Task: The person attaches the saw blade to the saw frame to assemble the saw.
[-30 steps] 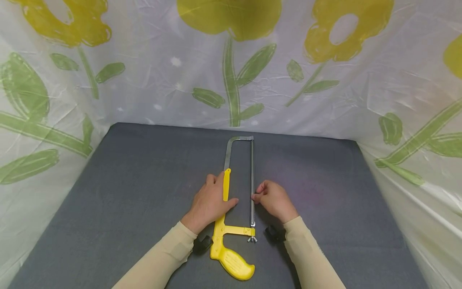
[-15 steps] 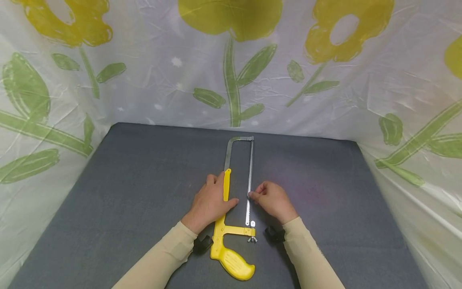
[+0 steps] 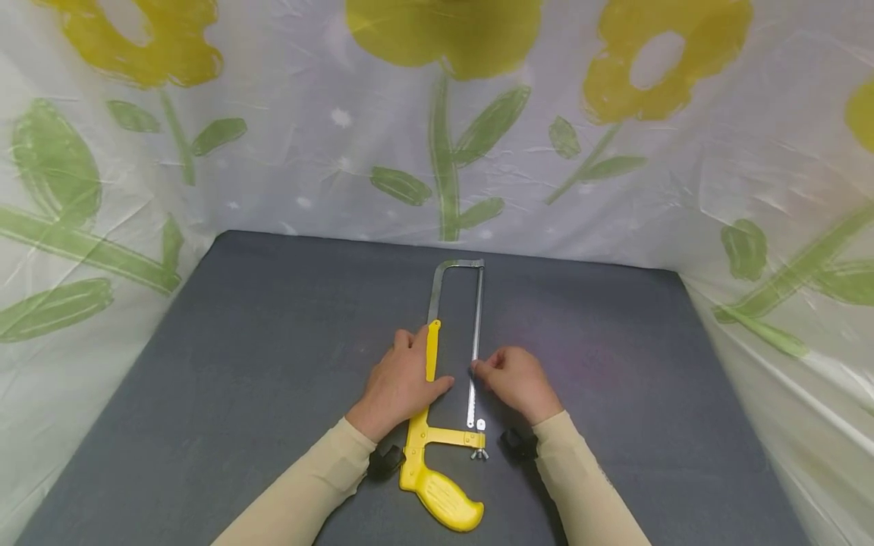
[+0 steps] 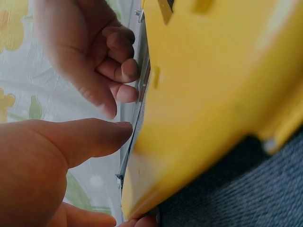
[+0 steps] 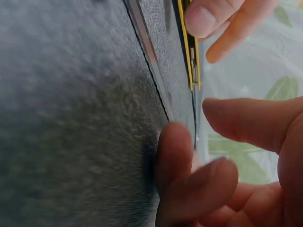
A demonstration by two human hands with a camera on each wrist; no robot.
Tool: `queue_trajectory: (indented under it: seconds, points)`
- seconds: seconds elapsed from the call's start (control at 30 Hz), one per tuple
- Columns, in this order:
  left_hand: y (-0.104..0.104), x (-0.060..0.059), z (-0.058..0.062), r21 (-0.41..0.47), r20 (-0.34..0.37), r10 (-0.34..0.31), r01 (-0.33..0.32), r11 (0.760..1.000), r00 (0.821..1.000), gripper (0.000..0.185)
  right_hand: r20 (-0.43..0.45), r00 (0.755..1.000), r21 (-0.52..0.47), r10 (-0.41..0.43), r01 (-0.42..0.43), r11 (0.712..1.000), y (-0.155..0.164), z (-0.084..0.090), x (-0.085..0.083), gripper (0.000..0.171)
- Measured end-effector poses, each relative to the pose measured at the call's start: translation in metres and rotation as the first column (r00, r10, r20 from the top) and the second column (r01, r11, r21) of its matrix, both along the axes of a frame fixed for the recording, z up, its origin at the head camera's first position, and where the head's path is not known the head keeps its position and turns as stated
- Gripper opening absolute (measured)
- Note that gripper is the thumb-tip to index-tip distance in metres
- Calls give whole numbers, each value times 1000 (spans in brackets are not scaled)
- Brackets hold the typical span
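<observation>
A hacksaw with a yellow frame [image 3: 432, 353] and yellow handle [image 3: 447, 500] lies on the dark cloth. My left hand [image 3: 396, 387] grips the frame's back, its thumb extended toward the opening. The silver blade [image 3: 477, 318] meets the frame at the far end. Its near end [image 3: 470, 423] lies just left of the silver blade holder [image 3: 481, 425], apart from it. My right hand [image 3: 519, 379] touches the blade with bent fingertips. In the right wrist view, the right thumb [image 5: 246, 120] stands away from the blade [image 5: 149, 52].
A wing nut [image 3: 480, 454] sits at the outer side of the yellow crossbar [image 3: 451, 436]. Dark cloth [image 3: 273, 341] covers the table. A white curtain [image 3: 287, 152] printed with yellow flowers hangs behind and at both sides.
The blade's near end has shifted left, off the holder, under my right fingertips. My left hand keeps its place on the frame. The head view has shifted slightly.
</observation>
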State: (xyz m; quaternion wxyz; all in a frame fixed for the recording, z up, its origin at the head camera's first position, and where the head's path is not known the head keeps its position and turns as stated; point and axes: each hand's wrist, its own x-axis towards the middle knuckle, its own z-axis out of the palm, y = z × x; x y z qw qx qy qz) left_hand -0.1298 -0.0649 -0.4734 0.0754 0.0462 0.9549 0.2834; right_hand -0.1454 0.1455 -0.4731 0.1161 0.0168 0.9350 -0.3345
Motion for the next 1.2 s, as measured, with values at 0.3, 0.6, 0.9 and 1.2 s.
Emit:
queue_trajectory:
  seconds: [0.3, 0.6, 0.9, 1.2]
  points:
    - [-1, 1, -2, 3, -15, -11, 11, 1000, 1000, 98, -20, 999, 228, -28, 32, 973, -22, 11, -4, 50]
    - [-1, 0, -3, 1, -20, -15, 15, 1000, 1000, 99, -2, 998, 255, -67, 66, 965, -18, -27, -23, 43]
    - [-1, -1, -4, -10, -24, -17, 17, 1000, 1000, 100, -21, 996, 236, -90, 92, 967, -23, -12, -16, 48]
    - [-1, 0, -4, -10, -27, -16, 16, 1000, 1000, 99, -62, 994, 263, -85, 99, 960, -25, -13, -21, 37]
